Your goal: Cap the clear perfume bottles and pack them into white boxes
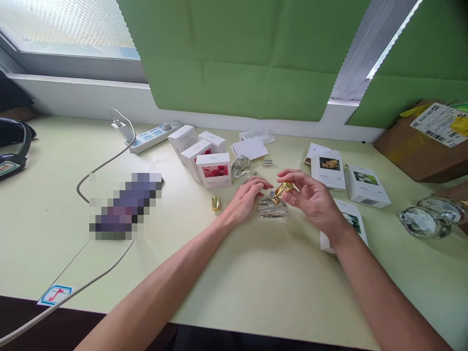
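A clear glass perfume bottle (pixel 272 209) with a gold neck stands on the table between my hands. My right hand (pixel 309 197) pinches a gold cap (pixel 285 188) between thumb and fingers; it is tilted at the bottle's neck, and I cannot tell how far it sits over it. My left hand (pixel 246 197) rests on the table just left of the bottle, fingers stretched out, with some fingertips hidden behind it. Left of that hand, another gold cap (pixel 215 204) stands upright. Behind it are a second glass bottle (pixel 241 167), a silver cap (pixel 267 163) and a small silver piece (pixel 255 173).
White boxes with red flowers (pixel 215 171) stand behind my left hand. More white boxes (pixel 328 170) surround my right hand and forearm. Glass bottles (pixel 426 222) and a cardboard carton (pixel 420 136) are at right. A power strip (pixel 151 138), cable and blurred phone (pixel 127 207) lie left.
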Available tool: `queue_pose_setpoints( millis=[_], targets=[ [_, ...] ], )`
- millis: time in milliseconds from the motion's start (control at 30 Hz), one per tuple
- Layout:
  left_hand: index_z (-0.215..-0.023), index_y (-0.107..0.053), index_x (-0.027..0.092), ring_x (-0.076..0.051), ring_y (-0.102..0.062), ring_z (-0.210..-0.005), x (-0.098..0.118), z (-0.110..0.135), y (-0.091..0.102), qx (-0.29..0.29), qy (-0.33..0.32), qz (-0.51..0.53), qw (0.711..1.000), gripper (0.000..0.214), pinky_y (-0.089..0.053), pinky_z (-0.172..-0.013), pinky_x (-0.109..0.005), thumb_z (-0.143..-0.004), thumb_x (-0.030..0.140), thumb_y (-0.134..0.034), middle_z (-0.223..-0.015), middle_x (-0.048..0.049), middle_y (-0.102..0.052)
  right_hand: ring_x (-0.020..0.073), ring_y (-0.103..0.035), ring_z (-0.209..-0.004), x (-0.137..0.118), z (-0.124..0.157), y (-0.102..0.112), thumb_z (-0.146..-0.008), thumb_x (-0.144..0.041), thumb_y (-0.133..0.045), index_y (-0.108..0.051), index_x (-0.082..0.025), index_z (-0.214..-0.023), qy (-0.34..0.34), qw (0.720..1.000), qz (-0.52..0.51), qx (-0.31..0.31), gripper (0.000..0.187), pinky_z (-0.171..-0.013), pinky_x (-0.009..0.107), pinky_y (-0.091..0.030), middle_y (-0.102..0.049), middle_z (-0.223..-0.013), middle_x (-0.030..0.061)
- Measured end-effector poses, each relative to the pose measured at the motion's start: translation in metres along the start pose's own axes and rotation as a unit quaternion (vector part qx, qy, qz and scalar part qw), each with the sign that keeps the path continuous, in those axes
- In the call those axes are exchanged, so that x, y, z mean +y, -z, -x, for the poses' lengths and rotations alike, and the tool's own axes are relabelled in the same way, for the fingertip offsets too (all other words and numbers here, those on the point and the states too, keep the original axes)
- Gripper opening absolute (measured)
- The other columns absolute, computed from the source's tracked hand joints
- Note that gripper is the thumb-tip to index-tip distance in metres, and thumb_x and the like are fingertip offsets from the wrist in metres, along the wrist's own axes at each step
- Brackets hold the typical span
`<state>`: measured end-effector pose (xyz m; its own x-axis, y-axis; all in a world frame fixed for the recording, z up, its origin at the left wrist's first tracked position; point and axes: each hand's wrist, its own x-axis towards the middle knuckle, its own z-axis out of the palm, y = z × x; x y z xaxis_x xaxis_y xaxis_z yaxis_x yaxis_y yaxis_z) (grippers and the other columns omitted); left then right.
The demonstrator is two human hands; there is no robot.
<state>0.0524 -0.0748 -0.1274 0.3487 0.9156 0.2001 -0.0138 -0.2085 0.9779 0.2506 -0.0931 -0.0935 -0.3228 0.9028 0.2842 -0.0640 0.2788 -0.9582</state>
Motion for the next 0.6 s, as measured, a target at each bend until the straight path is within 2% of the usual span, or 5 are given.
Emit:
queue_pose_setpoints(
  millis=[200, 400, 600],
  targets=[
    [-0.098, -0.067, 0.018, -0.019, -0.057, -0.11, 0.0, 0.0, -0.001, 0.005, 0.005, -0.001, 1.0, 0.033, -0.049, -0.094, -0.029, -0.099, 0.035, -0.039, -0.116, -0.0059, -0.058, 0.0191, -0.053, -0.124, 0.008, 0.0, -0.001, -0.08, -0.025, -0.079, -0.071, -0.034, -0.105, -0.004, 0.998, 0.051, -0.045, 0.027, -0.106, 0.036, -0.046, -0.055, -0.126, 0.0011],
    [-0.101, -0.067, 0.019, -0.02, -0.056, -0.112, 0.003, 0.0, -0.001, 0.003, -0.006, -0.013, 1.0, 0.033, -0.048, -0.094, -0.03, -0.1, 0.035, -0.038, -0.114, -0.0062, -0.058, 0.0196, -0.053, -0.124, 0.012, -0.001, 0.002, -0.08, -0.027, -0.08, -0.07, -0.034, -0.106, 0.001, 0.997, 0.066, -0.047, 0.029, -0.105, 0.037, -0.047, -0.055, -0.126, 0.0011],
    [-0.107, -0.063, 0.021, -0.021, -0.055, -0.114, 0.011, 0.004, -0.004, 0.038, -0.034, -0.067, 0.996, 0.032, -0.045, -0.099, -0.034, -0.101, 0.041, -0.039, -0.117, -0.0062, -0.058, 0.0214, -0.051, -0.127, 0.01, 0.0, 0.002, -0.078, -0.026, -0.08, -0.07, -0.035, -0.103, 0.029, 0.995, 0.091, -0.042, 0.028, -0.104, 0.039, -0.048, -0.056, -0.124, 0.0018]
  ],
)
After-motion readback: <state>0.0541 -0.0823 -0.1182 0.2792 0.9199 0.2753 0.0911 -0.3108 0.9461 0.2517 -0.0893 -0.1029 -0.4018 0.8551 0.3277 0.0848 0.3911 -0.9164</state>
